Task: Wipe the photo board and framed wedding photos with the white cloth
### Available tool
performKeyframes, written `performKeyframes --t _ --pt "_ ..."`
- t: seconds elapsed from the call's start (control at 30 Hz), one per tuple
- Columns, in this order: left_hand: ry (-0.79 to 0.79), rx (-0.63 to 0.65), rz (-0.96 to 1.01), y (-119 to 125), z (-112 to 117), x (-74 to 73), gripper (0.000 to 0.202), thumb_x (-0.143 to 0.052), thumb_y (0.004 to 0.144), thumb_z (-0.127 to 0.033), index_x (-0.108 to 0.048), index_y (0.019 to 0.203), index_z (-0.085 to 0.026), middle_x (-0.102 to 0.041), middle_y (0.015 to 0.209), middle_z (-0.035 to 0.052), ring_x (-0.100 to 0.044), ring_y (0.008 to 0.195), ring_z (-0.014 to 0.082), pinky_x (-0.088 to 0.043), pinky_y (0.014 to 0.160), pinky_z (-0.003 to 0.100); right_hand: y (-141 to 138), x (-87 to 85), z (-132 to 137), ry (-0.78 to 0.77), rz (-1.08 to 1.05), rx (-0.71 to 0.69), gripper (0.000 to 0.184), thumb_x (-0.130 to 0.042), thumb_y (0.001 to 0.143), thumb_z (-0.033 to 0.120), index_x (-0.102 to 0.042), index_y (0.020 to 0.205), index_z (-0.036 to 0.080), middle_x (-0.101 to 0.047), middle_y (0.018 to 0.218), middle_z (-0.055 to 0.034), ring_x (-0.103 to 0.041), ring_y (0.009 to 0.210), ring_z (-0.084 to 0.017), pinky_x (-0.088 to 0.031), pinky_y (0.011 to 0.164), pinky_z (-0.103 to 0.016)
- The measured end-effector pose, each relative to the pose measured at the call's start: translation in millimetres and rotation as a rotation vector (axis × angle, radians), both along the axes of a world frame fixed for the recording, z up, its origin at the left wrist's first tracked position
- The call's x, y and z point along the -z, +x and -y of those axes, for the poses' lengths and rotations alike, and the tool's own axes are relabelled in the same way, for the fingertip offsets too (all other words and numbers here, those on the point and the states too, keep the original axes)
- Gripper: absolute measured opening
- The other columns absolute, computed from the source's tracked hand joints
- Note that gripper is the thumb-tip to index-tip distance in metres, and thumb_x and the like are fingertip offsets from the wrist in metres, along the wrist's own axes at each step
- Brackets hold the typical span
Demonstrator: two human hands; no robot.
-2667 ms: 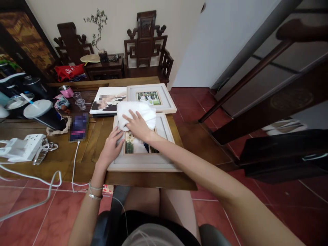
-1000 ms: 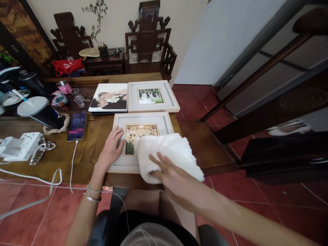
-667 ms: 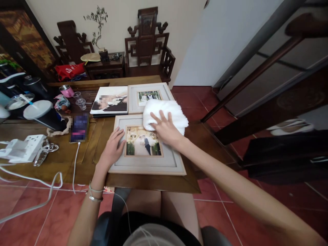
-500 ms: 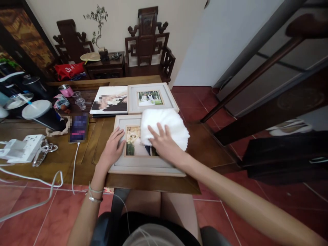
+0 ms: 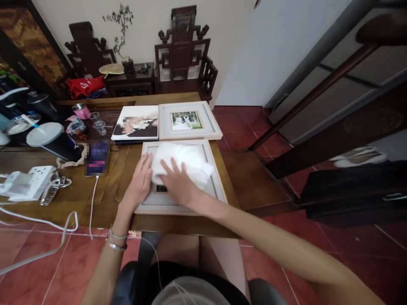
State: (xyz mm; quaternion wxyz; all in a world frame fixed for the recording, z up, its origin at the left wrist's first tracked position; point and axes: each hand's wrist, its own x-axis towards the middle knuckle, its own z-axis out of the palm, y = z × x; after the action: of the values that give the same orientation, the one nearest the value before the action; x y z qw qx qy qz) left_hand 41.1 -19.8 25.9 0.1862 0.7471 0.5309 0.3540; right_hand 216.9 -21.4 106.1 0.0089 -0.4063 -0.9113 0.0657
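A light wooden picture frame (image 5: 219, 186) lies flat on the table in front of me. Most of its photo is covered by a folded white cloth (image 5: 181, 154), blurred by motion. My right hand (image 5: 179, 180) has hold of the cloth from above, fingers spread across it and pressing it onto the frame. Along the frame's left border rests my left hand (image 5: 140, 180), fingers stretched out flat, touching the frame without gripping it. Beyond it lie a second framed photo (image 5: 163, 127) and a photo panel (image 5: 140, 132) on top of something dark.
On the left of the wooden table (image 5: 124, 156) are a charging phone (image 5: 98, 159), a white power strip (image 5: 41, 186), a claw clip (image 5: 52, 188) and a lidded black cup (image 5: 54, 146). Behind stands a carved chair (image 5: 183, 46); a wooden rail (image 5: 318, 97) runs at right.
My right hand and the cloth have slid left across the frame, close to my left hand, uncovering the frame's right side. My left hand stays at the left border.
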Motion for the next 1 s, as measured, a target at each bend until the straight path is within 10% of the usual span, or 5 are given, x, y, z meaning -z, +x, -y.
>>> performKeyframes --t 0.2,0.67,0.83,1.0 --pt "0.015 0.014 0.036 -0.6 0.3 -2.0 0.066 -0.019 0.101 -0.056 -0.016 0.156 -0.020 -0.018 0.163 0.0116 -0.016 0.151 0.0236 -0.015 0.123 0.045 -38.5 14.9 -38.7 -0.052 0.080 0.069 0.052 -0.043 0.088 0.002 -0.055 0.138 0.013 -0.026 0.159 -0.0162 -0.018 0.144 -0.046 -0.027 0.108 -0.070" --pt "-0.019 0.000 0.004 -1.4 -3.3 7.3 0.057 -0.021 0.103 -0.046 -0.037 0.149 -0.015 -0.037 0.156 0.0125 -0.024 0.148 0.0227 -0.020 0.122 0.046 21.4 21.8 73.2 -0.167 0.057 -0.242 0.029 -0.059 0.082 0.013 -0.074 0.107 0.018 -0.045 0.148 -0.0163 -0.032 0.138 -0.047 -0.032 0.102 -0.073" --pt "-0.011 -0.029 -0.111 5.9 -0.8 2.8 0.047 -0.034 0.100 -0.038 -0.054 0.136 -0.013 -0.046 0.149 0.0166 -0.030 0.146 0.0277 -0.028 0.118 0.052 48.7 -20.6 63.0 -0.261 0.146 -0.133 0.034 -0.052 0.080 0.002 -0.075 0.099 0.018 -0.061 0.132 -0.0162 -0.054 0.123 -0.037 -0.044 0.099 -0.062" --pt "0.087 -0.063 -0.068 5.6 -2.0 1.5 0.039 -0.039 0.099 -0.030 -0.061 0.127 -0.015 -0.055 0.141 0.0153 -0.041 0.140 0.0261 -0.034 0.117 0.048 16.6 -44.5 57.7 -0.289 0.208 -0.175 0.033 -0.057 0.079 0.006 -0.076 0.102 0.019 -0.061 0.132 -0.0160 -0.054 0.122 -0.040 -0.048 0.097 -0.057"
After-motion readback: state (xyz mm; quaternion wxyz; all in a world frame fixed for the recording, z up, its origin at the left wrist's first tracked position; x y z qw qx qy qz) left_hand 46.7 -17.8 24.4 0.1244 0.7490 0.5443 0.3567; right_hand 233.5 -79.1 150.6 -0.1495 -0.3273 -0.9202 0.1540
